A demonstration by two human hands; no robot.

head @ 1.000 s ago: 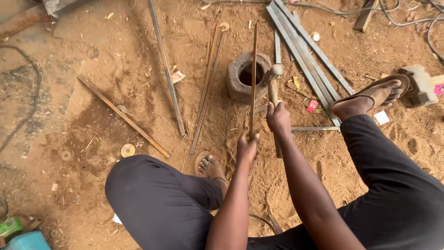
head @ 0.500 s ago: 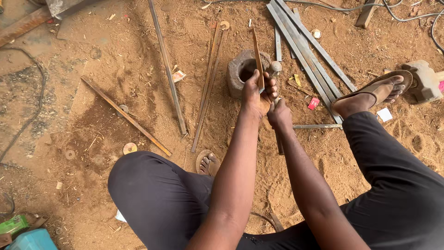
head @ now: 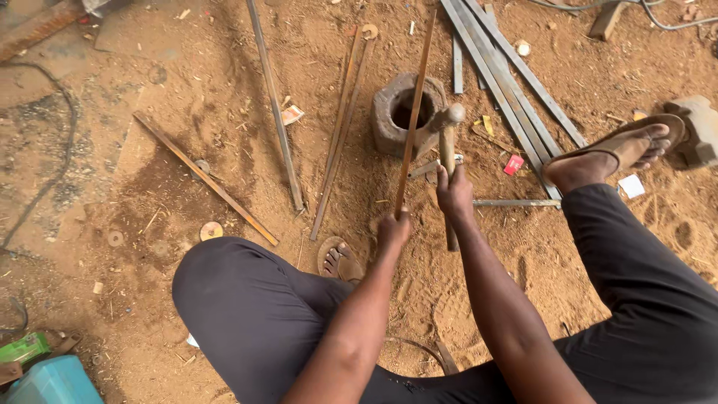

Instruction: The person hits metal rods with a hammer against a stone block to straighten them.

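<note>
I sit on sandy ground with my legs spread. My left hand [head: 393, 230] grips the near end of a long thin rusty rod [head: 416, 105], which runs away from me across a short thick metal cylinder [head: 407, 112] with a round hole. My right hand [head: 455, 193] is closed on the wooden handle of a hammer [head: 447, 131], whose head rests against the right side of the cylinder.
Flat grey metal bars [head: 508, 82] lie fanned out behind the cylinder on the right. More rusty rods [head: 340, 131] and a long bar [head: 275, 105] lie to the left. My sandalled feet [head: 613, 153] rest nearby. A cable [head: 45, 179] curves at far left.
My left hand slid back along the rod from the cylinder toward me. The rod now reaches farther over the cylinder. My right hand stayed on the hammer handle.
</note>
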